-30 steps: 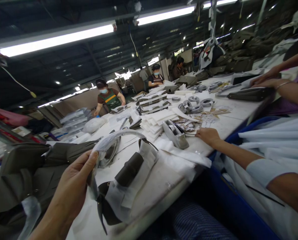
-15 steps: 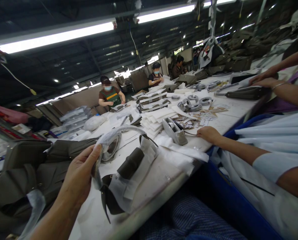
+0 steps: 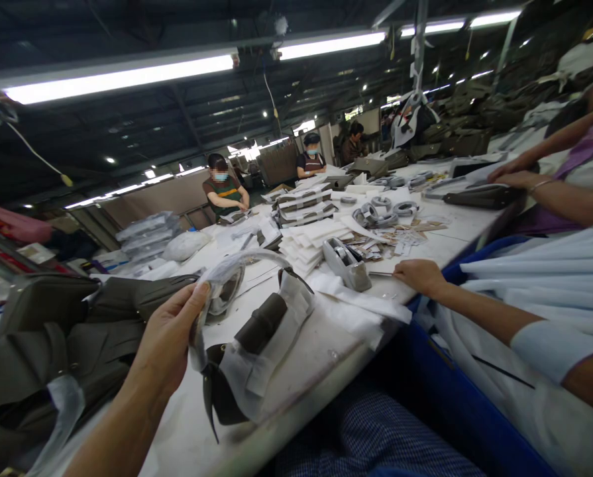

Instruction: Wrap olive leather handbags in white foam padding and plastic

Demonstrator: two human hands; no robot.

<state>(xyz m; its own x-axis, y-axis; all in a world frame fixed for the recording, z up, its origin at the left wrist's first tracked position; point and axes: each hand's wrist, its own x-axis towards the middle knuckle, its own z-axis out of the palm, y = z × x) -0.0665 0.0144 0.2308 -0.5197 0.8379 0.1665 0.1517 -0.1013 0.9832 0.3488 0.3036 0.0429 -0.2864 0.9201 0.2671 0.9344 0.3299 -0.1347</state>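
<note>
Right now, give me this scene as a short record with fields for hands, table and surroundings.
Left hand: gripping a wrapped strap
Right hand: curled beside the tape dispenser; any hold unclear
Table: white, bearing grey rolls and white sheets
At left: heaped dark goods
At right: blue bin
Across table: person in green apron
Far right: another person's hands on a dark item

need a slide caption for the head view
Left hand holds a plastic-wrapped strap; the right hand is beside a tape dispenser on a cluttered white table.

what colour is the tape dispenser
The tape dispenser is grey, clearest in the head view.
</note>
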